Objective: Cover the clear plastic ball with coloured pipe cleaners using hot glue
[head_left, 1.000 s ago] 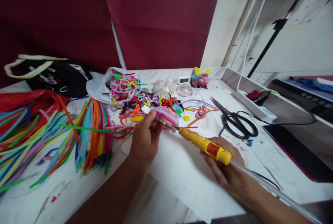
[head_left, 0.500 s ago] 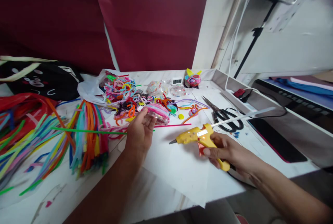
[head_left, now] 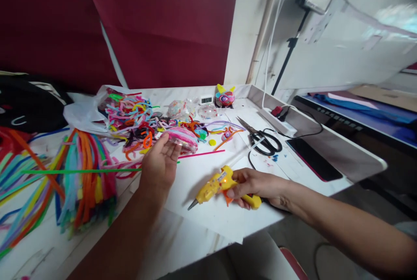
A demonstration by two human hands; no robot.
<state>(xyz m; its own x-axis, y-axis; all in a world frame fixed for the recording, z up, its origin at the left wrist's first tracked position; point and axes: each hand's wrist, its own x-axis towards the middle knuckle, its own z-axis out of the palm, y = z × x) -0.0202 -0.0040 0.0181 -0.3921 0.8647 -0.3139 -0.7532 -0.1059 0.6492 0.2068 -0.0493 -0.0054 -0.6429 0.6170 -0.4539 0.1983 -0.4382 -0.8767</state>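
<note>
My left hand [head_left: 161, 158] is closed around the near side of a clear rounded piece covered in pink and white fuzzy pipe cleaner [head_left: 183, 137]. In my right hand [head_left: 250, 186] is a yellow hot glue gun [head_left: 213, 186] with an orange trigger, its metal nozzle tilted down and to the left over a sheet of white paper [head_left: 192, 219]. A glue stick [head_left: 247, 152] pokes out of its back. The nozzle is apart from the pink piece. Just beyond the left hand lies a pink pipe cleaner [head_left: 208, 154].
Bundled pipe cleaners [head_left: 86, 176] spread over the left side, with a plastic bag of coloured pieces [head_left: 86, 115] behind. Black scissors [head_left: 262, 139], a phone [head_left: 314, 158] and a power strip [head_left: 282, 123] lie to the right. A decorated round figure [head_left: 224, 97] stands at the back.
The view has swung right. My right hand has brought the glue gun lower and nearer me, its nozzle now pointing further down. My left hand still holds the pink piece.
</note>
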